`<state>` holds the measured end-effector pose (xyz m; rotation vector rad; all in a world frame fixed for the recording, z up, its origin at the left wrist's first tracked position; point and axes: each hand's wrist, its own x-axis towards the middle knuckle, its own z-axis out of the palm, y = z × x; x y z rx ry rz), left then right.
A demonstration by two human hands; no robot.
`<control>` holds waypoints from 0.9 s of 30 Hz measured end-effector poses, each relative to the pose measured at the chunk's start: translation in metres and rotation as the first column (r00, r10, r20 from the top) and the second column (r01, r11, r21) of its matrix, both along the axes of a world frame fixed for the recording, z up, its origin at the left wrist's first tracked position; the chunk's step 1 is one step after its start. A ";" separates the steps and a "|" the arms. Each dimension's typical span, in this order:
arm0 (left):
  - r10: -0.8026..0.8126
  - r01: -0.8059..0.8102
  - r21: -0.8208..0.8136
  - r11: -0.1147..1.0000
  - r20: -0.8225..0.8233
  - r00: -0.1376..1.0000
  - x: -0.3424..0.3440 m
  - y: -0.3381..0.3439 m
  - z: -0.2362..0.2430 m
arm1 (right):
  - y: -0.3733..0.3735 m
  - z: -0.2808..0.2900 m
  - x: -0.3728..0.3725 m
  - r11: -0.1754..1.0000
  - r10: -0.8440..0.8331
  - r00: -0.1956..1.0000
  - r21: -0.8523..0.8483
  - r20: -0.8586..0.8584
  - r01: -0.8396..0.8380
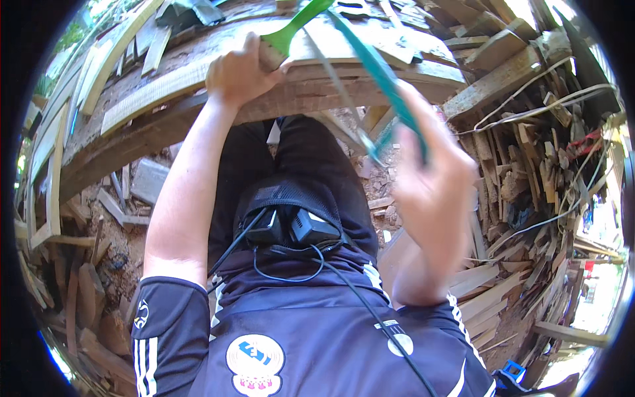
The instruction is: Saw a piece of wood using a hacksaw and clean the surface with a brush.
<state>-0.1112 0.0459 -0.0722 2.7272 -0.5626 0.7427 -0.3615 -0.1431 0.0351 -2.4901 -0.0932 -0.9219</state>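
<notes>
My left hand is closed on the bare, light-brown end of a bright green piece at the top middle, over the edge of a wooden workbench. My right hand, blurred, grips a teal-framed saw that slants up to the top middle. Its thin blade runs left of the frame, with the upper end near the green piece; whether the two touch I cannot tell.
Long boards and a small wooden frame lie at the left. Piled offcuts and beams fill the right, with pale cords strung across them. My legs are under the bench edge, with scrap wood on the ground around them.
</notes>
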 end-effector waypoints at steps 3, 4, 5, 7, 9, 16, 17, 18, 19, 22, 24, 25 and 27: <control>-0.025 0.025 0.007 1.000 0.024 0.999 0.002 -0.001 0.004 | 0.008 0.014 -0.047 0.954 -0.074 0.982 0.275 -0.172 0.120; -0.032 0.032 0.002 0.999 0.047 0.998 0.002 -0.004 0.004 | 0.011 0.012 -0.037 0.936 -0.065 0.979 0.328 -0.192 0.127; -0.040 0.040 0.002 0.999 0.049 0.998 0.001 -0.003 0.004 | 0.005 -0.008 -0.007 0.987 -0.030 0.998 0.156 -0.054 0.038; -0.027 0.027 0.005 1.000 0.002 1.000 -0.001 0.001 0.005 | 0.004 -0.051 0.053 0.998 0.038 0.998 0.049 -0.046 -0.036; -0.011 0.011 0.006 1.000 -0.019 1.000 -0.005 0.000 0.004 | 0.010 -0.055 0.070 0.990 0.065 0.985 0.137 -0.159 -0.043; -0.203 0.198 0.048 0.979 0.170 0.964 0.002 0.002 -0.007 | 0.013 -0.008 -0.012 0.966 0.107 0.967 0.256 -0.232 -0.046; -0.149 0.145 0.040 0.989 0.158 0.976 0.000 -0.002 -0.005 | 0.014 -0.018 -0.011 0.969 0.080 0.976 0.245 -0.204 -0.028; -0.096 0.092 0.031 0.995 0.147 0.984 -0.002 -0.005 -0.003 | 0.015 -0.028 -0.006 0.970 0.080 0.975 0.241 -0.209 -0.028; -0.061 0.054 0.061 0.997 0.114 0.992 -0.002 -0.008 0.001 | 0.015 -0.036 0.005 0.976 0.063 0.981 0.218 -0.183 -0.022; 0.020 -0.021 0.009 1.000 0.128 0.992 0.005 -0.003 -0.008 | 0.017 -0.028 0.034 0.999 -0.011 0.999 0.036 -0.034 0.012; 0.026 -0.026 0.002 1.000 0.069 0.997 0.007 -0.002 -0.007 | 0.003 -0.022 0.042 0.997 -0.009 1.000 0.073 -0.005 0.009; 0.042 -0.043 0.014 0.999 0.066 0.997 0.008 0.002 -0.008 | -0.005 -0.019 0.038 0.975 0.040 0.980 0.222 -0.196 0.004; 0.057 -0.058 0.020 0.998 0.059 0.997 0.003 0.001 -0.007 | -0.007 -0.004 0.003 0.967 -0.005 0.970 0.248 -0.242 0.067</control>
